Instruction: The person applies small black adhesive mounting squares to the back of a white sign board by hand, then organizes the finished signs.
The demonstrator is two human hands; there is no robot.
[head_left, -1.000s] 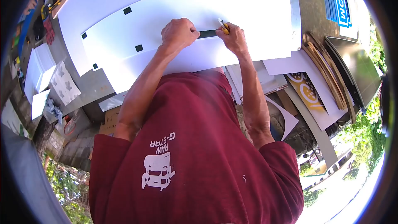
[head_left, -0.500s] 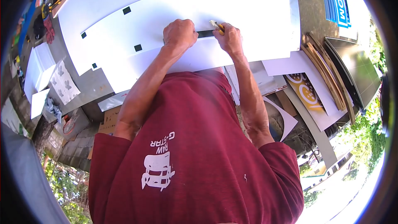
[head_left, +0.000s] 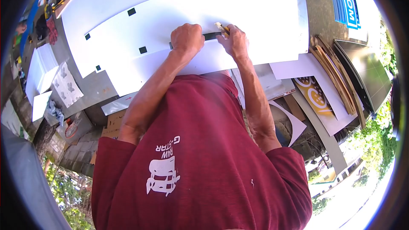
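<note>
A long white sheet (head_left: 255, 21) lies in front of me, with several small black squares (head_left: 142, 50) on its surface. Near its front edge runs a narrow black strip (head_left: 212, 36). My left hand (head_left: 188, 38) is closed in a fist over this strip, which shows on both sides of it; the fingertips are hidden. With my right hand (head_left: 235, 42) I hold a yellow utility knife (head_left: 223, 30), its pale end pointing up and away from the sheet. The thumb of that hand reaches to the strip's right end.
More white board lies beneath the sheet. At the right are wooden strips (head_left: 334, 76), a dark panel (head_left: 362, 76) and a blue lettered sign (head_left: 347, 2). Boards and offcuts (head_left: 68, 85) lie on the left. A red glove (head_left: 52, 32) is at the far left.
My right thumb has shifted left along the black strip, and the hand has turned slightly. A bit of the strip now shows left of my left fist, which has moved slightly right.
</note>
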